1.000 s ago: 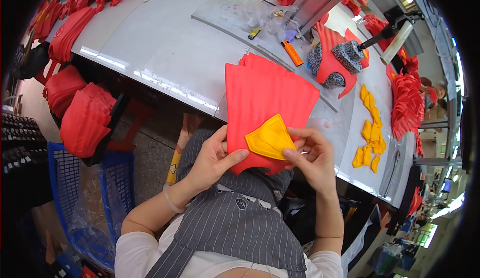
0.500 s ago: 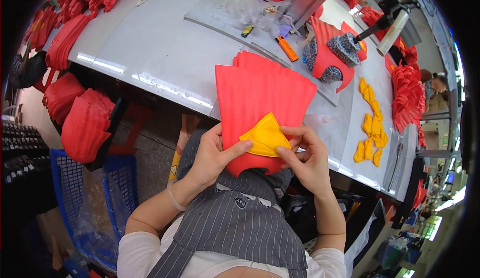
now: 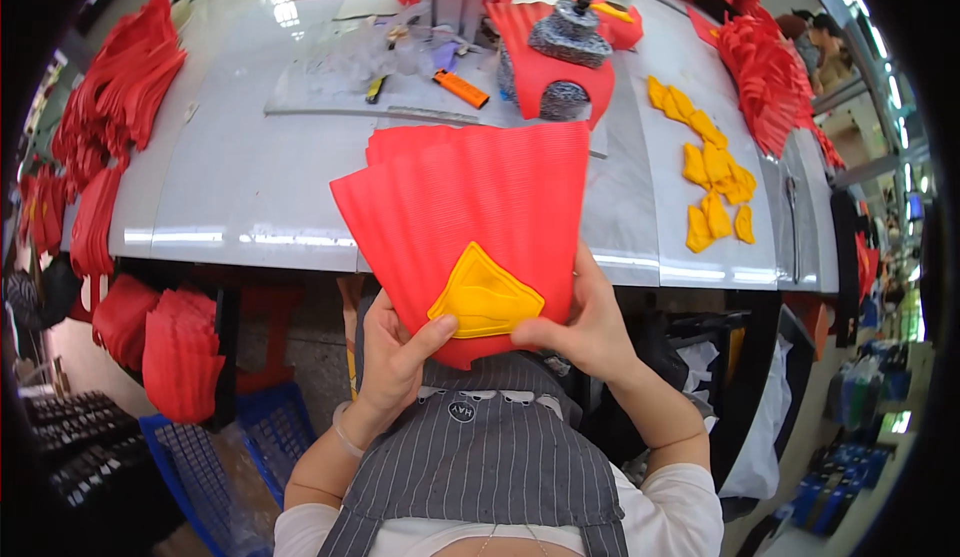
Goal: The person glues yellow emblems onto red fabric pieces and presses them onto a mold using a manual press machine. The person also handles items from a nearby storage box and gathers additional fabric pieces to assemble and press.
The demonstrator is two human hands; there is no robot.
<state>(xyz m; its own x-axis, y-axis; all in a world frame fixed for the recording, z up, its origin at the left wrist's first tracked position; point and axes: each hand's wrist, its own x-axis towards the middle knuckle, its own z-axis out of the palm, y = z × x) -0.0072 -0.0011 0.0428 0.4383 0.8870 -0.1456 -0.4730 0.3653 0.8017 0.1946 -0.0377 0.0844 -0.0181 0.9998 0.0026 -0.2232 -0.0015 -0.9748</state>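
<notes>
My left hand and my right hand hold a red, ribbed, fan-shaped foam piece between them, above my apron. A second red layer shows behind its upper left edge. On its narrow lower part lies a padded yellow triangular patch with a raised rim, point upward. My left thumb presses the patch's lower left corner, and my right thumb rests at its lower right corner. The other fingers curl behind the red piece, mostly hidden.
Beyond stands a press with a grey speckled pad over another red piece. Several yellow patches lie to the right. An orange lighter is near the press. Red stacks hang at left; a blue crate stands below.
The view has swung, so the table now runs level. The red piece has tilted the other way. My right hand has shifted from the patch's right side to grip the red piece's edge.
</notes>
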